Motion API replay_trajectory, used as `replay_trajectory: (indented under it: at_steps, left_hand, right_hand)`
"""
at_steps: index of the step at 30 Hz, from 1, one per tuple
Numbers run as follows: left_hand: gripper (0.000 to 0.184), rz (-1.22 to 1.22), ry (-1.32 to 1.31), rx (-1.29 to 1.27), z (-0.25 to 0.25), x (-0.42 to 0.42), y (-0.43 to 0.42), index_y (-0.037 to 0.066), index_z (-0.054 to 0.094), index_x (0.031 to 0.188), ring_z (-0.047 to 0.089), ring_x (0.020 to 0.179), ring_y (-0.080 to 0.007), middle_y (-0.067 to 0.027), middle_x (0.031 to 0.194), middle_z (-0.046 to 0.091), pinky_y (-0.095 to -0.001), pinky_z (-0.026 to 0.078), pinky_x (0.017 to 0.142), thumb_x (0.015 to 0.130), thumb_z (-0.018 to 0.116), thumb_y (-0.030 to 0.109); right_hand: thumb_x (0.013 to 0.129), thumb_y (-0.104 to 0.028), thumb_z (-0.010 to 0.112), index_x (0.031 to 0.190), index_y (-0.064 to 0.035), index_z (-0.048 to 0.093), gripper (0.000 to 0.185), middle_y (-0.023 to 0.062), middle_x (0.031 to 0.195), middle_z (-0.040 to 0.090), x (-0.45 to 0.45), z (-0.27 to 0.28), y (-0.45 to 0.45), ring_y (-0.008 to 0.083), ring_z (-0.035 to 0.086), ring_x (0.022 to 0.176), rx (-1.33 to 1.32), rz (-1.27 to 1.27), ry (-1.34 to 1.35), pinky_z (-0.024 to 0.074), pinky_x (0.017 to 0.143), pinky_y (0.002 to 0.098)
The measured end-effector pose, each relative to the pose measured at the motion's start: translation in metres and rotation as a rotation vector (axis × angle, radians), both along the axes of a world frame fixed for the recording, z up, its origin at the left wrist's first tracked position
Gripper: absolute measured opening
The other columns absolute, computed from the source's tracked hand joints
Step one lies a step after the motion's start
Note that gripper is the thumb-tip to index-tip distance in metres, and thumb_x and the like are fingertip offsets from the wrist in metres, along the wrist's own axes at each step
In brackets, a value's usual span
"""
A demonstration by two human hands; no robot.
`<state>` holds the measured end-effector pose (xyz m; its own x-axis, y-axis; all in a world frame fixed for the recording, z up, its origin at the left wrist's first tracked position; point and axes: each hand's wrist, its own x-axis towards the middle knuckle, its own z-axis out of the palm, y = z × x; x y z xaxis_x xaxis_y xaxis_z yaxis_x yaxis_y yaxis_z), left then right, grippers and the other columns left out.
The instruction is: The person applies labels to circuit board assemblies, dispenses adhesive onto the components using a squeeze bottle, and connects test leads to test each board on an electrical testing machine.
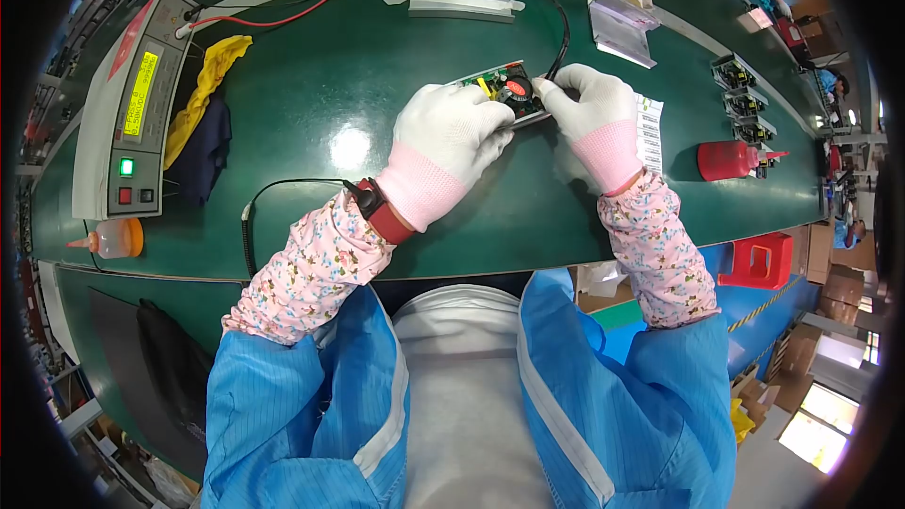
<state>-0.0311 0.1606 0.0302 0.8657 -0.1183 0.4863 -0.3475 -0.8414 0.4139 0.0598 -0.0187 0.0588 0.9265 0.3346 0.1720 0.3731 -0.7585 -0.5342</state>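
One white-gloved left hand (451, 130) grasps the green circuit board (503, 85), and the gloved right hand (592, 99) pinches the black test lead (564, 33) just beside this board.

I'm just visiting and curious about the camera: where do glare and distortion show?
Head view: glare whitens a spot on the table; head view: the table's far edge bows, and the corners go black; head view: the window looks washed out.
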Motion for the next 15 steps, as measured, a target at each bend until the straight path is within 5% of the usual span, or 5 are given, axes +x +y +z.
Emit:
replay_trajectory:
  at_steps: [4, 8, 10, 15]
  left_hand:
    - [0.017, 0.016, -0.006, 0.032, 0.005, 0.000, -0.001, 0.013, 0.070, 0.094, 0.060, 0.080, -0.0267, -0.0035, 0.087, 0.065, -0.0367, 0.046, 0.079, 0.078, 0.075, 0.017]
    - [0.015, -0.012, -0.036, 0.057, 0.012, 0.009, 0.006, 0.012, 0.070, 0.092, 0.059, 0.079, -0.0272, -0.0045, 0.087, 0.065, -0.0374, 0.046, 0.079, 0.077, 0.074, 0.015]
    - [0.013, 0.006, -0.057, -0.003, 0.015, 0.020, 0.022, 0.011, 0.070, 0.088, 0.060, 0.080, -0.0271, -0.0046, 0.088, 0.066, -0.0373, 0.046, 0.079, 0.076, 0.074, 0.014]
    - [0.016, 0.056, -0.135, -0.097, 0.018, 0.084, 0.058, 0.012, 0.074, 0.093, 0.061, 0.085, -0.0259, -0.0032, 0.091, 0.068, -0.0371, 0.047, 0.082, 0.078, 0.075, 0.017]
  right_hand:
    - [0.086, -0.035, 0.072, 0.095, 0.0003, 0.076, 0.037, 0.0098, 0.074, 0.074, -0.002, 0.009, 0.003, 0.0211, 0.064, 0.061, -0.086, -0.010, 0.005, 0.0489, 0.059, 0.0323]
    - [0.088, -0.023, 0.072, 0.103, 0.0049, 0.074, 0.032, 0.0100, 0.084, 0.075, -0.005, 0.018, -0.008, 0.0125, 0.061, 0.071, 0.175, 0.034, 0.180, 0.0473, 0.066, 0.0232]
    - [0.090, -0.022, 0.072, 0.115, 0.0056, 0.072, 0.038, 0.0134, 0.100, 0.076, -0.013, 0.023, -0.022, 0.0147, 0.065, 0.082, 0.385, 0.001, 0.060, 0.0502, 0.076, 0.0233]
    - [0.092, -0.021, 0.070, 0.120, 0.0057, 0.070, 0.039, 0.0149, 0.108, 0.075, -0.017, 0.012, -0.078, 0.0192, 0.069, 0.090, 0.338, -0.150, 0.005, 0.0527, 0.081, 0.0264]
